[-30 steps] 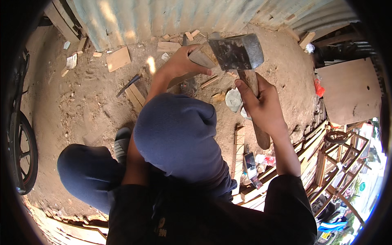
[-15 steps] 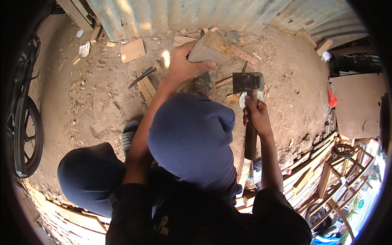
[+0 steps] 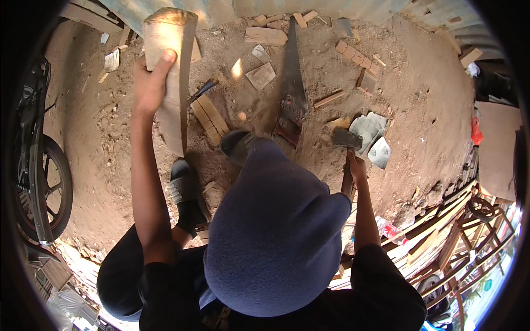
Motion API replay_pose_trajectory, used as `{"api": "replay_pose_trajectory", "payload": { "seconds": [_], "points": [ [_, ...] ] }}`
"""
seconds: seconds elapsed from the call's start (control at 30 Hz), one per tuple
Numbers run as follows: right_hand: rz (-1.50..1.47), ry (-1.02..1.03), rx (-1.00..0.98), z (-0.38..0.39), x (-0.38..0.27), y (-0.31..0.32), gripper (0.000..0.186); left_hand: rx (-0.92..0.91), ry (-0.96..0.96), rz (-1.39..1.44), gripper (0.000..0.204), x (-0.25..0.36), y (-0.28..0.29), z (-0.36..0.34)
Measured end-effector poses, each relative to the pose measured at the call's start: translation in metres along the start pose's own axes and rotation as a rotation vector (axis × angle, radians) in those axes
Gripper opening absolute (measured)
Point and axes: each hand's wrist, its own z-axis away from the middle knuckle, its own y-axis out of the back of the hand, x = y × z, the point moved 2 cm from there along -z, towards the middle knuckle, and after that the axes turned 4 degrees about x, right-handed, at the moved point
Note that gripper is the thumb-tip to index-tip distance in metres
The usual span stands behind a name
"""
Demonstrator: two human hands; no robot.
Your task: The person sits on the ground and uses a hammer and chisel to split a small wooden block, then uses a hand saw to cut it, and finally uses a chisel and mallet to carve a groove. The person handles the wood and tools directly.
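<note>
My left hand (image 3: 150, 88) grips a long, pale wood block (image 3: 174, 110) held upright at upper left, thumb pressed on its face. My right hand (image 3: 356, 165) is closed round the wooden handle of a hatchet (image 3: 345, 138), its dark metal head over grey torn pieces (image 3: 370, 127) on the dirt. A hand saw (image 3: 291, 83) lies between my hands, its red handle nearest me. Beside the block are a dark narrow tool (image 3: 203, 91) and a notched wood piece (image 3: 210, 116). My knee (image 3: 276, 231) in dark blue cloth fills the lower middle.
My sandalled feet (image 3: 182, 179) are on dirt. A motorbike wheel (image 3: 52, 187) stands at left. A corrugated metal wall (image 3: 237, 8) runs along the back. Wood scraps (image 3: 265, 36) lie near it. Stacked slats (image 3: 430, 231) and a board (image 3: 497, 149) are at right.
My left hand has swung leftward with the wood block, uncovering the saw. My right hand and hatchet have dropped lower since a second ago. My knee and feet have shifted.
</note>
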Motion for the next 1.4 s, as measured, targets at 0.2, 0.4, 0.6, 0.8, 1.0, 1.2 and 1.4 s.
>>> {"api": "replay_pose_trajectory", "payload": {
  "seconds": [0.2,0.4,0.6,0.8,1.0,1.2,1.4],
  "points": [
    [0.496,0.625,0.270,0.036,-0.063,-0.036,0.032,-0.328,0.235,-0.272,0.062,-0.077,-0.037,0.012],
    [0.316,0.775,-0.038,0.076,-0.131,-0.133,0.034,-0.670,0.207,-0.593,0.075,-0.119,-0.092,0.030],
    [0.703,0.798,-0.106,0.084,-0.147,-0.181,0.047,-0.561,-0.113,-0.937,0.075,-0.167,-0.103,0.049],
    [0.751,0.851,-0.064,0.073,-0.154,-0.204,0.046,-0.142,-0.166,-0.962,0.042,-0.187,-0.064,0.018],
    [0.735,0.815,-0.056,0.071,-0.164,-0.207,0.041,-0.332,0.120,-0.963,0.034,-0.207,-0.040,0.010],
    [0.084,0.765,0.025,0.077,-0.150,-0.167,0.023,-0.308,0.218,-0.998,0.027,-0.246,0.006,0.015],
    [-0.284,0.550,-0.037,0.100,-0.124,-0.136,0.014,-0.315,0.039,-0.908,0.031,-0.260,0.019,0.026]
  ]
}}
